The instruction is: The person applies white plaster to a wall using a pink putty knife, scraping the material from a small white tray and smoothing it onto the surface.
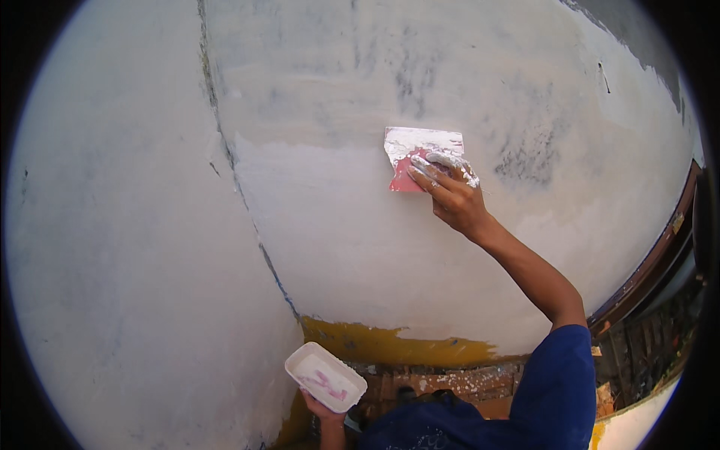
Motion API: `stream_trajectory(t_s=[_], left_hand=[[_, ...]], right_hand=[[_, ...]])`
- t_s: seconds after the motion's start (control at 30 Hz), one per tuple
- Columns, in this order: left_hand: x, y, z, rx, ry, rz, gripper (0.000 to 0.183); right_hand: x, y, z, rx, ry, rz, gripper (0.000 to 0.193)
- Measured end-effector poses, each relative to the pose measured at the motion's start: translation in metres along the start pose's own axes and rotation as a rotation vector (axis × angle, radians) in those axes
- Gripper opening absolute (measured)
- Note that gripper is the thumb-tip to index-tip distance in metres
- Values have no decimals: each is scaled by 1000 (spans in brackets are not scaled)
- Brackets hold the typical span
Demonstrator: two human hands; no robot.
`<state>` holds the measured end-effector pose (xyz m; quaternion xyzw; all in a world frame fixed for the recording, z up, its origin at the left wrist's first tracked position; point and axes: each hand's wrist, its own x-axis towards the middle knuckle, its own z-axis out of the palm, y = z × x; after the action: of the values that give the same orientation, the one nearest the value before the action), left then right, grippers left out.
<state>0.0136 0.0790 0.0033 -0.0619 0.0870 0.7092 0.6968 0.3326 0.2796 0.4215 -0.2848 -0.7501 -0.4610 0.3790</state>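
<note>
My right hand (454, 187) is closed on a flat pink putty spreader (405, 178), its fingers smeared with white paste. White putty covers the upper part of the spreader, which lies against the whitish wall (337, 217). Low down on the left, my left hand (322, 407) grips a shallow white rectangular tub (295, 365) from below and the side. Inside the tub are white putty (307, 366) and pinkish streaks. Most of the left fingers are hidden beneath the tub.
A dark cracked corner line (240, 187) runs down between two wall faces. Dark patches (529, 154) show on the upper right wall, and a mustard-yellow band (375, 343) along its foot. Debris (480, 381) litters the floor below. A brown frame (649, 262) edges the right side.
</note>
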Motion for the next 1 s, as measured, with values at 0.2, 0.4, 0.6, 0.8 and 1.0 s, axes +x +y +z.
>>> stream_trajectory(t_s=[0.2,0.4,0.6,0.8,1.0], left_hand=[[-4,-7,12,207,4,50,71],[0,-12,22,-38,38,-51,62],[3,-19,31,-45,6,-77,63],[10,-14,11,-34,-24,-15,62],[10,-18,17,5,-27,-33,58]], right_hand=[[25,9,-32,114,97,51,49],[118,91,-65,-121,338,44,45],[63,35,-36,-66,120,76,45],[60,13,-29,63,140,42,50],[60,21,16,-249,22,145,47]])
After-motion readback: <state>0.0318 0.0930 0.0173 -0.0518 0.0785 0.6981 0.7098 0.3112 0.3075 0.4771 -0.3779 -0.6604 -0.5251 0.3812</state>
